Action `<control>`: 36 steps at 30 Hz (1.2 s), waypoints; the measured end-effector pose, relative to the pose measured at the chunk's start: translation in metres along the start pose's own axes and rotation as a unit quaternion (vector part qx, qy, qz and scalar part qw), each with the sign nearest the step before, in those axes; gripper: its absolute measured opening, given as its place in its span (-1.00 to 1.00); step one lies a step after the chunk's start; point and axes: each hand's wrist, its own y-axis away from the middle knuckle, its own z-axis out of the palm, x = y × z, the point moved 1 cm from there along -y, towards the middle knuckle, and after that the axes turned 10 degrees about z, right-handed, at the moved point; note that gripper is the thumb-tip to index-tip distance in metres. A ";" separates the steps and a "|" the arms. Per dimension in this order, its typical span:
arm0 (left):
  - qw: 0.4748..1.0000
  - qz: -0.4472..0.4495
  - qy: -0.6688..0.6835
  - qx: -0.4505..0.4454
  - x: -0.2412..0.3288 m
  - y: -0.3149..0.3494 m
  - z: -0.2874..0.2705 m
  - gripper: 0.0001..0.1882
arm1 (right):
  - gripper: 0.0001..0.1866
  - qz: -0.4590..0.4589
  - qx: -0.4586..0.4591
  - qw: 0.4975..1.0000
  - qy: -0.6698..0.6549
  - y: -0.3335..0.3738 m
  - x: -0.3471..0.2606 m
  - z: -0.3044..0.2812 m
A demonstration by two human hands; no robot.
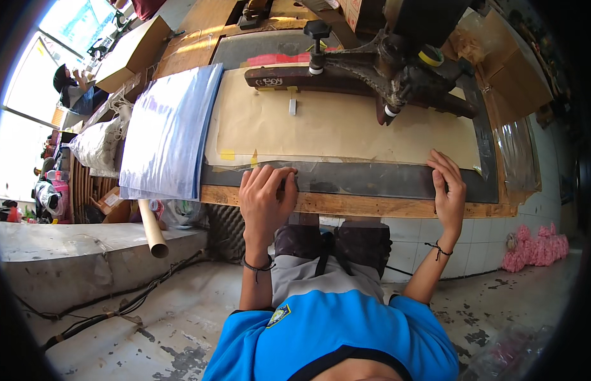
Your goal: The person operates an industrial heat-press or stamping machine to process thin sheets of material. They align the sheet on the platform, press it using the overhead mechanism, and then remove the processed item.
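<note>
One wooden table (371,206) is topped by a dark mat (384,180), where at one o'clock a tan sheet (346,136) is spread, flanked by stacked plastic (168,133) at ten. Centrally, the left hand (265,190) is curled, its grip's hold impossible to tell; at three, the sheet is overlapped by the right hand (449,185), its grip loosely wide.

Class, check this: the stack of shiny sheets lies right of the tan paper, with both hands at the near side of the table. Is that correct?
Not quite. The head view shows the stack of shiny sheets lying left of the tan paper; the left hand and right hand are indeed at the near side of the table.
</note>
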 end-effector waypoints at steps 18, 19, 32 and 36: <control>1.000 0.005 -0.006 0.012 0.002 0.001 0.002 -0.93 | -0.68 -0.012 0.005 1.000 0.000 0.000 -0.001 0.000; 1.000 0.008 -0.009 0.015 0.001 0.001 0.001 -0.93 | -0.68 -0.014 0.003 1.000 0.001 0.001 -0.001 0.001; 0.997 -0.028 -0.038 -0.053 0.013 -0.016 -0.007 -0.61 | -0.67 -0.007 -0.005 1.000 -0.008 0.000 -0.001 0.001; 0.988 -0.064 -0.065 -0.123 0.008 -0.029 -0.002 -0.62 | -0.69 -0.012 -0.004 1.000 -0.001 -0.001 0.001 0.001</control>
